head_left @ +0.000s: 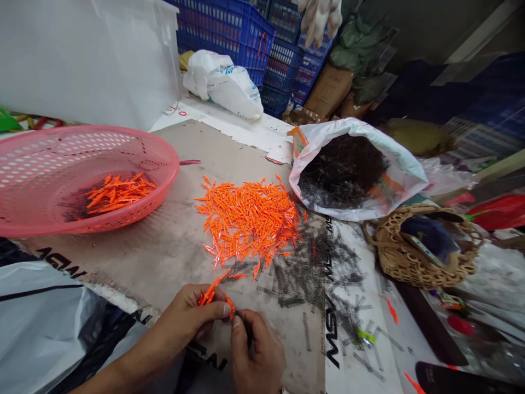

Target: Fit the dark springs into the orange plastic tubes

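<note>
My left hand [192, 314] is shut on a few slim orange plastic pieces [208, 295], with its thumb pointing right. My right hand [258, 355] pinches a thin dark object [246, 328] against them, probably a small metal spring, though the fingers hide most of it. Both hands are at the near edge of the cardboard sheet [164, 257]. Just beyond them lies a loose heap of orange pieces [248, 221]. Scattered dark metal springs [311, 273] spread to the right of the heap, and the nearest ones lie close to my right hand.
A pink perforated basket [164, 164] holding orange pieces stands at left. A white sack of dark springs [404, 178] lies at right, next to a wicker basket [410, 273]. Blue plastic crates [246, 38] and a white bag [221, 85] stand behind.
</note>
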Demonstrator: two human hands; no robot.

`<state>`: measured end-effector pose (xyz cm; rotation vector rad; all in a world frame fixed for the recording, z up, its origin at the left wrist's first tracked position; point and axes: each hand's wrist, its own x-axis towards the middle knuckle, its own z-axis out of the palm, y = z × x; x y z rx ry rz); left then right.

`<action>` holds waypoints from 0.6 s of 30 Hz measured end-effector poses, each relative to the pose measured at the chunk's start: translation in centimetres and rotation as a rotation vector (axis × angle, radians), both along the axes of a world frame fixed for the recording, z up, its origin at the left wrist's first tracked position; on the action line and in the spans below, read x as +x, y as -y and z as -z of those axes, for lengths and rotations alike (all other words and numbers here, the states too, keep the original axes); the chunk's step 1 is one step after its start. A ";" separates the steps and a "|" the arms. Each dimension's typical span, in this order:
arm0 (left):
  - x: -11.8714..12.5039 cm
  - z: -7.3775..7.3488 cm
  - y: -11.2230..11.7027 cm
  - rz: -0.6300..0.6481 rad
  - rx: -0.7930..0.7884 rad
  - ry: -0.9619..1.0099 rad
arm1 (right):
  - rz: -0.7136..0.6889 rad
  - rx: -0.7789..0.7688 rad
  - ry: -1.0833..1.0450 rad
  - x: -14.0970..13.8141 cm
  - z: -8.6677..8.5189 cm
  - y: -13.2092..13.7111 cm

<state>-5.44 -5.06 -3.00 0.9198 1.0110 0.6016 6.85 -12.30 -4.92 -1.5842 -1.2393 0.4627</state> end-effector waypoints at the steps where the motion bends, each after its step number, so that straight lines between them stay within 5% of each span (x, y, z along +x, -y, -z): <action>1: 0.0 0.1 0.0 -0.003 -0.002 0.009 | 0.000 0.002 0.006 0.0 -0.1 0.0; 5: -0.1 0.1 -0.1 0.006 0.001 0.031 | -0.027 -0.074 -0.071 0.1 0.1 -0.3; 9: -0.1 0.1 0.3 -0.009 0.001 0.024 | -0.151 -0.370 -0.666 0.3 1.1 -0.7; 11: 0.3 0.2 0.5 -0.053 0.005 -0.006 | -0.190 -0.389 -0.803 0.1 1.5 -0.8; 15: 0.4 -0.7 0.2 -0.116 0.023 -0.066 | -0.144 -0.155 -0.423 -0.3 1.5 -0.5; 18: -2.1 -3.5 -1.4 -0.234 0.215 -0.233 | -0.045 -0.079 -0.252 0.0 1.6 -0.3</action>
